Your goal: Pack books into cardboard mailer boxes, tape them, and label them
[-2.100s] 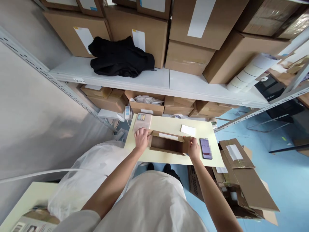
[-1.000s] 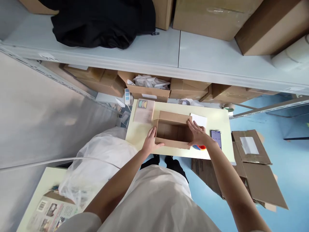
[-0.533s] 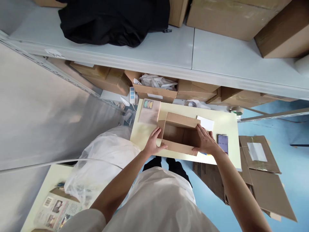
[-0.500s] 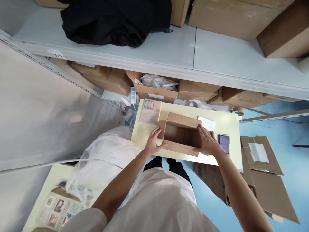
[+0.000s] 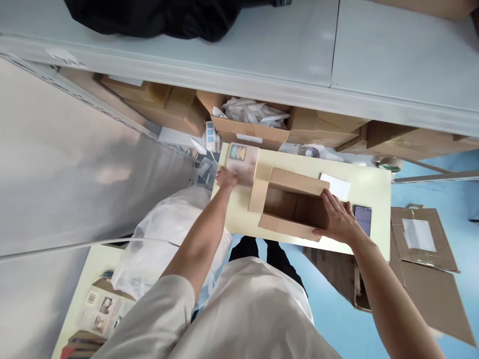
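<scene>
An open cardboard box lies on the small cream table, its inside facing up and its flaps spread outward. My right hand grips its right end, fingers at the far flap and thumb at the near one. To the left, a flat pale pink box with a coloured picture lies near the table's far left corner. My left hand is at the lower left corner of that pink box; its fingers are blurred, and whether they grasp it is unclear.
A phone and a white card lie right of the box. Behind the table, a carton of white pieces stands under the grey shelf. Flattened cardboard is at right; a white plastic bag bulges at left.
My left hand has let go of the cardboard box's left end and moved up and left to the pink box. My right hand stays on the cardboard box. The view has shifted somewhat.
</scene>
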`<action>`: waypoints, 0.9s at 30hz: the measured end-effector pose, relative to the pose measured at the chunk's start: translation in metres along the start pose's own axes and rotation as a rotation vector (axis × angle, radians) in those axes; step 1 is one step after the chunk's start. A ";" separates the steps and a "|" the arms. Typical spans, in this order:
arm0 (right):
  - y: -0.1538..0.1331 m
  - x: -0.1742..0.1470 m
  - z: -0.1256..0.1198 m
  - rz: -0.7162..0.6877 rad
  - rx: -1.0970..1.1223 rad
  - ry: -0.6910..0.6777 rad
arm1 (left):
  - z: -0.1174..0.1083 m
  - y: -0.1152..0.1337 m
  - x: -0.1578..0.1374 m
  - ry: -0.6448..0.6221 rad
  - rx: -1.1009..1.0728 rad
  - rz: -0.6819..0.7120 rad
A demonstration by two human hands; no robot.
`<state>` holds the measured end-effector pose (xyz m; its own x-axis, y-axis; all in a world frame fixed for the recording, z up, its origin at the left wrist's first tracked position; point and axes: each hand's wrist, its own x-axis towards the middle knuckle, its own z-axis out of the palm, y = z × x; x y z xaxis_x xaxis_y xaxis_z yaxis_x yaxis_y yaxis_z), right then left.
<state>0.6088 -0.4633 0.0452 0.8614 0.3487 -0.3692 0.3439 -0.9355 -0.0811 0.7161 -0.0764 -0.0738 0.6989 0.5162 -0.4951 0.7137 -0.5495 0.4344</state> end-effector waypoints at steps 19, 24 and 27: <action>-0.002 -0.001 0.012 -0.008 0.172 0.049 | -0.138 0.012 -0.141 0.225 -0.183 0.796; -0.002 0.001 0.005 0.028 0.227 0.000 | -0.105 0.071 -0.196 -0.044 0.125 1.197; -0.001 0.001 0.001 0.039 0.264 0.005 | -0.078 0.082 -0.201 -0.128 0.300 1.242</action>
<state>0.6093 -0.4616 0.0443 0.8741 0.3116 -0.3727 0.2016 -0.9307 -0.3053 0.6376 -0.1740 0.1194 0.8628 -0.5037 0.0423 -0.4605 -0.7487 0.4769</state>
